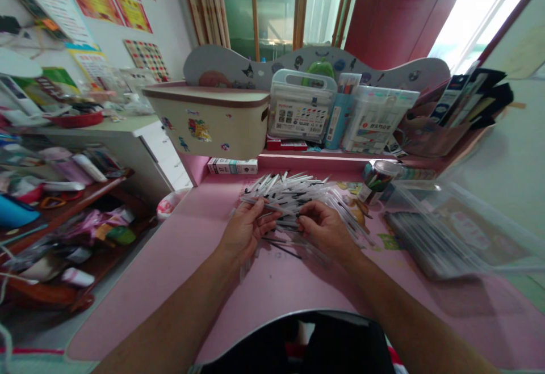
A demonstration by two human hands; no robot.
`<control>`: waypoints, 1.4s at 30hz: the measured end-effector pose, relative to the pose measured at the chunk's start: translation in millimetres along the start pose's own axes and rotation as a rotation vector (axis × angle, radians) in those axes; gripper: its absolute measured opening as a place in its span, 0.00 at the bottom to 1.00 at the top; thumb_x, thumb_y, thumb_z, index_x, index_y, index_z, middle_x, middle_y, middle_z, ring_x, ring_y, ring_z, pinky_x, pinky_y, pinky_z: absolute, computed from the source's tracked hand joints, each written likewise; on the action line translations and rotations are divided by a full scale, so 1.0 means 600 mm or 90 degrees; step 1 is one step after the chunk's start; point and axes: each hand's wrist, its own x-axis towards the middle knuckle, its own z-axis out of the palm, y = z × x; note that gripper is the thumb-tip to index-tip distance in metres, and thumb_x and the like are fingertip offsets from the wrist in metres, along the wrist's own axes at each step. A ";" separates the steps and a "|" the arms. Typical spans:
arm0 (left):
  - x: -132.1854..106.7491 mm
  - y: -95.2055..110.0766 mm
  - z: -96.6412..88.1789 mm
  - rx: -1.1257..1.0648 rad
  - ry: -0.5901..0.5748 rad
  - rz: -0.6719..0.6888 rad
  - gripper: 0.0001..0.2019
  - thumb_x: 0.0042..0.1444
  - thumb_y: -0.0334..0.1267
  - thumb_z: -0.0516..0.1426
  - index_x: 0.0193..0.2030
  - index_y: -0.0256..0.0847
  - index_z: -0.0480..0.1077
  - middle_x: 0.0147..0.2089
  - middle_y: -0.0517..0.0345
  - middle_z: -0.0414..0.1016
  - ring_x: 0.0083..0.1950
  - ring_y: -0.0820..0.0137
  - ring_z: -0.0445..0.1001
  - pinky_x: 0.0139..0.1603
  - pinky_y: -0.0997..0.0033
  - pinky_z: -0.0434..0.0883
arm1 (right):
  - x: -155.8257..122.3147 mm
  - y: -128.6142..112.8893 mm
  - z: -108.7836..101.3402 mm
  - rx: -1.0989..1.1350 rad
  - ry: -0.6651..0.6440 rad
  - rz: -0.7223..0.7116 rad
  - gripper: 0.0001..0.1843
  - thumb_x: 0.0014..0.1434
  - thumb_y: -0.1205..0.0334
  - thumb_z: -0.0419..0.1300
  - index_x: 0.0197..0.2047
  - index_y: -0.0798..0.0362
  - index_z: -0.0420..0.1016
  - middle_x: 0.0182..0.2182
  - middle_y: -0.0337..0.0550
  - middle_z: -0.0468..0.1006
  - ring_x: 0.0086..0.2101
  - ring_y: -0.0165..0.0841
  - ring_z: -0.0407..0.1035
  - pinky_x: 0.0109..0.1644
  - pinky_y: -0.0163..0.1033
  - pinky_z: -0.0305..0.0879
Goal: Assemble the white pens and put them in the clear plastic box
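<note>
My left hand (249, 229) holds a slim clear pen (275, 208) between thumb and fingers, pointing to the right. At the pen's right end, my right hand (327, 226) pinches a small dark piece, partly hidden by the fingers. Just beyond both hands, a loose pile of thin clear and white pen parts (293, 185), some with black bits, spreads over the pink desk (170, 289). A few slender dark and clear sticks lie below the hands.
On the right, an open clear plastic box (468, 221) stands beside a bundle of grey sticks (426, 243). Behind it is a jar of pens (378, 178). A lidded cream bin (213, 127) and marker cases (302, 107) line the raised shelf. A small box (232, 166) lies below.
</note>
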 end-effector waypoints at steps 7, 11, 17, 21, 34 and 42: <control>0.000 -0.006 0.001 0.015 0.000 0.003 0.04 0.61 0.32 0.58 0.40 0.38 0.65 0.34 0.52 0.82 0.31 0.68 0.83 0.25 0.80 0.77 | 0.000 0.007 0.000 -0.009 -0.001 -0.016 0.06 0.53 0.62 0.62 0.35 0.52 0.71 0.27 0.36 0.72 0.26 0.28 0.69 0.28 0.33 0.63; -0.002 -0.004 0.002 0.014 0.001 0.001 0.03 0.62 0.31 0.57 0.40 0.38 0.65 0.34 0.52 0.82 0.31 0.69 0.83 0.25 0.80 0.77 | 0.000 0.006 0.001 -0.019 0.003 -0.026 0.05 0.54 0.62 0.62 0.34 0.52 0.71 0.26 0.36 0.72 0.25 0.28 0.68 0.28 0.33 0.62; -0.005 -0.002 0.006 0.028 0.010 -0.011 0.02 0.63 0.29 0.54 0.40 0.38 0.65 0.35 0.51 0.82 0.31 0.68 0.83 0.25 0.80 0.77 | -0.003 0.002 0.003 -0.038 0.008 -0.041 0.05 0.53 0.61 0.62 0.34 0.52 0.71 0.27 0.36 0.72 0.27 0.28 0.67 0.29 0.34 0.63; -0.004 -0.003 0.004 0.046 -0.001 0.002 0.02 0.63 0.30 0.56 0.40 0.38 0.65 0.36 0.51 0.82 0.31 0.67 0.83 0.24 0.79 0.76 | -0.003 0.002 0.003 -0.020 0.006 -0.036 0.06 0.53 0.61 0.62 0.34 0.52 0.71 0.27 0.36 0.72 0.27 0.28 0.67 0.30 0.34 0.63; -0.005 -0.002 0.003 0.035 -0.023 -0.011 0.03 0.63 0.29 0.55 0.41 0.38 0.64 0.37 0.49 0.82 0.33 0.67 0.83 0.26 0.79 0.78 | -0.002 0.006 0.001 0.004 0.002 -0.017 0.06 0.52 0.62 0.63 0.35 0.52 0.71 0.27 0.34 0.70 0.24 0.26 0.63 0.28 0.34 0.60; -0.005 -0.005 0.002 0.018 -0.029 -0.016 0.03 0.62 0.28 0.55 0.42 0.37 0.65 0.38 0.48 0.82 0.35 0.66 0.84 0.29 0.79 0.79 | -0.006 0.002 -0.001 -0.077 0.026 -0.043 0.04 0.57 0.61 0.60 0.35 0.52 0.71 0.24 0.34 0.69 0.24 0.28 0.64 0.29 0.35 0.61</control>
